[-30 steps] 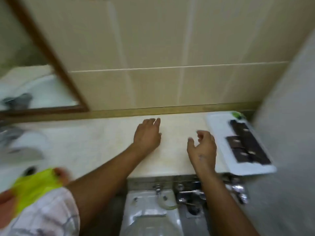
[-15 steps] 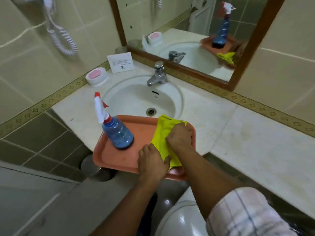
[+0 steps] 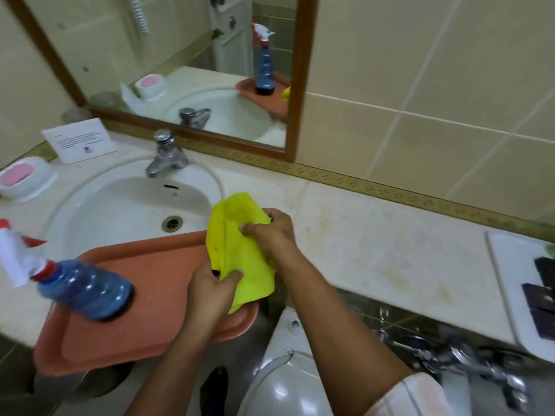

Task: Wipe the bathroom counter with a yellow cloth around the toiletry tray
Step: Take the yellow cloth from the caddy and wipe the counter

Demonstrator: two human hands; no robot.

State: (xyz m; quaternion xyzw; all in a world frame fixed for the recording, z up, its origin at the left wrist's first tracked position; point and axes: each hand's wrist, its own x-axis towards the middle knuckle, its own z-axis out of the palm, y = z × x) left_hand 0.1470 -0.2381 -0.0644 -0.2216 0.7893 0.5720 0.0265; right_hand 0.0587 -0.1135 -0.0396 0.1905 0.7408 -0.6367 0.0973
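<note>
A yellow cloth is held between both hands above the right end of an orange tray. My left hand pinches its lower edge and my right hand grips its upper right part. The tray sits at the counter's front edge, overhanging the sink, with a blue spray bottle standing on it. The cream marble counter stretches to the right. A white toiletry tray with dark sachets lies at the far right end.
A chrome tap stands behind the sink. A pink soap dish and a white card sit at the left. The mirror hangs above. A toilet and metal pipes are below the counter.
My view swung from the right counter end to the sink and tray. Both hands, empty a second ago, now hold the yellow cloth and have lifted it off the orange tray.
</note>
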